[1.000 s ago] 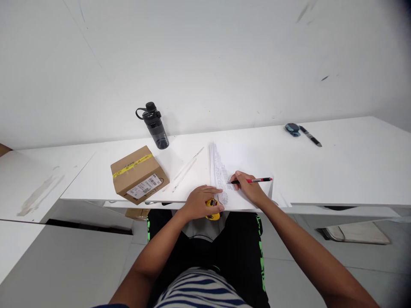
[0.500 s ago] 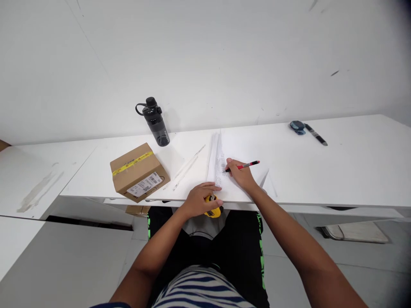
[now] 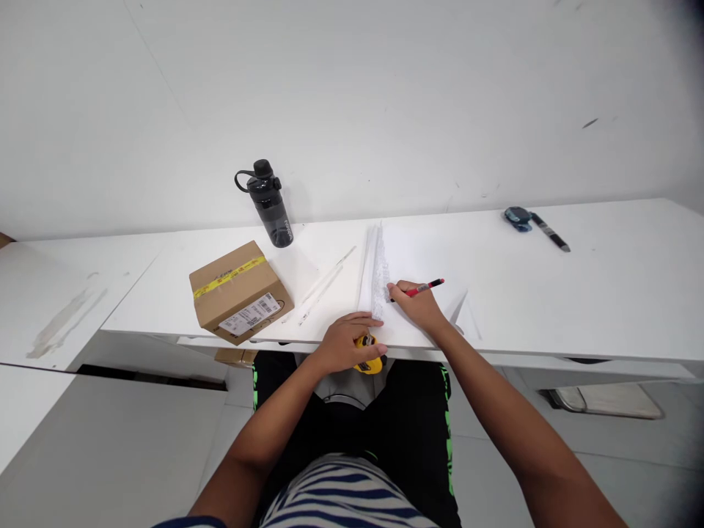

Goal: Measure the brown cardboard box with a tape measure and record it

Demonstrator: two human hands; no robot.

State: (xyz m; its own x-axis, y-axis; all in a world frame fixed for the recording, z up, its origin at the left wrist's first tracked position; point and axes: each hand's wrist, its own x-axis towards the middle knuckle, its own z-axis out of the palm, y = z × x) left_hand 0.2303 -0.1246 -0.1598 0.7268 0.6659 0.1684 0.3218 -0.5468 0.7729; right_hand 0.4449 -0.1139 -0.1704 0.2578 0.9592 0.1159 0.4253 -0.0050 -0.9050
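Observation:
In the head view my right hand [image 3: 415, 301] grips a red and black pen [image 3: 424, 287], its tip end down at the paper [image 3: 380, 282]. That white paper has a dense band of small marks and folded layers along its left side. At the desk's front edge, my left hand [image 3: 346, 342] curls round a yellow and black tape measure [image 3: 369, 359], partly hidden by the fingers. Its extended fingertips rest on the lower left end of the paper. A raised white paper corner [image 3: 466, 319] stands beside my right wrist.
A taped cardboard box [image 3: 240, 292] sits to the left on the white desk [image 3: 616, 293], with a dark water bottle [image 3: 272, 205] behind it. Toward the back right lie a blue roundish object [image 3: 518, 218] and a black marker-like pen [image 3: 551, 232]. The wall rises behind the desk.
My right hand and the pen have shifted slightly toward me along the paper. The left hand keeps its place on the tape measure. The whole view has moved a little.

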